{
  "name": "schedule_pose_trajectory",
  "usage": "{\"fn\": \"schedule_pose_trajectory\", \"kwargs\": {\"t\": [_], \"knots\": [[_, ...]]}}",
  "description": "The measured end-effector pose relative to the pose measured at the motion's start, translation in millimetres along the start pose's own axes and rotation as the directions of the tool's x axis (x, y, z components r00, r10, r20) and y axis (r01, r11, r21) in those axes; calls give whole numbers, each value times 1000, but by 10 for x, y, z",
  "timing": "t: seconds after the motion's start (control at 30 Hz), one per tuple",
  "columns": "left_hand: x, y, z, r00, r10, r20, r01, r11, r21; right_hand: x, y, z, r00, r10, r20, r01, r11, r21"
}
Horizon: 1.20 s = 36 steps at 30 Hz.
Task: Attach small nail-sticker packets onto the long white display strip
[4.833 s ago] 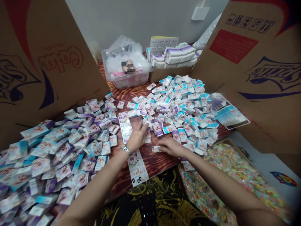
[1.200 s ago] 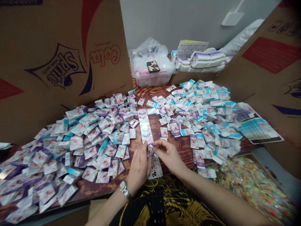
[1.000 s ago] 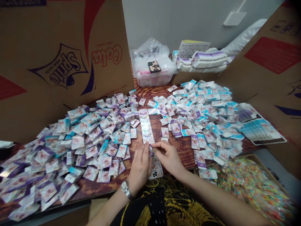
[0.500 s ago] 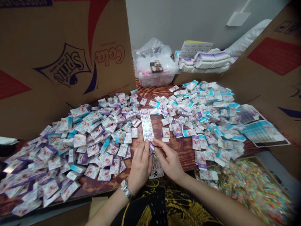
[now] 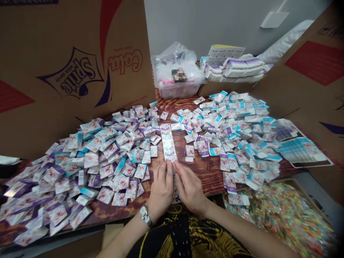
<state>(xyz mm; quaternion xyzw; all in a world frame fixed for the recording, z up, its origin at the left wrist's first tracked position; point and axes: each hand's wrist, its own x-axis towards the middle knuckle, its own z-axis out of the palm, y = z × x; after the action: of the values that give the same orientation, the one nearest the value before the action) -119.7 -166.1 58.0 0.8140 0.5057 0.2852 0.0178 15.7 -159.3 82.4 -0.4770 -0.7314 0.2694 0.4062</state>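
Both hands are closing in at the centre of the wooden worktop [image 5: 206, 175]: the left hand [image 5: 161, 190] and right hand [image 5: 189, 188] press together around a narrow sliver [image 5: 173, 172], too hidden to say what they're gripping, right at the foot of a long printed strip [image 5: 168, 142]! Big heaps of small packets lie to the left [image 5: 80, 179] and right [image 5: 231, 143], so plenty remains out there.
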Motion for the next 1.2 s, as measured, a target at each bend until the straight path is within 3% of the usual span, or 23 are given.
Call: {"fn": "schedule_pose_trajectory", "kwargs": {"t": [0.07, 0.23, 0.3, 0.37, 0.43, 0.5, 0.57, 0.63, 0.73, 0.8, 0.87, 0.93, 1.0, 1.1, 1.2], "knots": [[5, 14, -12, 1000, -16, -3, 16, 1000, -25, -22, -11, 30, 1000, -14, 14, 14, 1000, 2], [0, -41, -28, 999, -28, 29, 28, 999, 17, 24, 64, 17, 974, 137, 183, -163, 977, 138], [79, -234, -125, 997, 26, 77, -31, 997, 69, 111, 175, -14, 953, 129, 276, -184, 966, 184], [227, -547, -364, 994, 48, 97, -64, 983, 171, 242, 317, -46, 934, 116, 338, -186, 966, 181], [425, -923, -717, 997, -75, 1, 70, 932, 357, 399, 470, -74, 936, 80, 343, -118, 989, 91], [634, -1271, -1074, 973, -204, -111, 232, 845, 483, 551, 630, -89, 939, 13, 343, 16, 997, -82], [794, -1491, -1317, 949, -245, -198, 314, 780, 541, 671, 793, -78, 880, -55, 472, 174, 961, -214], [845, -1511, -1381, 948, -217, -232, 310, 795, 521, 745, 940, -36, 789, -74, 610, 308, 907, -288], [678, -1200, -1134, 982, -142, -127, 177, 925, 335, 778, 1101, 62, 703, -29, 710, 397, 845, -359], [461, -880, -826, 991, -130, -26, 132, 984, 118, 763, 1163, 119, 697, -3, 717, 405, 827, -390], [232, -564, -513, 980, -158, 123, 176, 973, -148, 731, 1192, 156, 711, -4, 704, 405, 820, -404], [41, -305, -271, 922, -194, 335, 332, 841, -427, 688, 1195, 173, 733, -16, 680, 404, 814, -416], [-85, -124, -122, 821, -228, 524, 540, 612, -578, 647, 1180, 179, 757, -24, 653, 401, 807, -435], [-168, 12, -13, 695, -200, 691, 711, 334, -618, 630, 1144, 183, 784, -16, 621, 384, 798, -464], [-194, 48, 77, 613, -131, 779, 787, 182, -589, 701, 1122, 180, 781, -10, 624, 390, 788, -476]]}}
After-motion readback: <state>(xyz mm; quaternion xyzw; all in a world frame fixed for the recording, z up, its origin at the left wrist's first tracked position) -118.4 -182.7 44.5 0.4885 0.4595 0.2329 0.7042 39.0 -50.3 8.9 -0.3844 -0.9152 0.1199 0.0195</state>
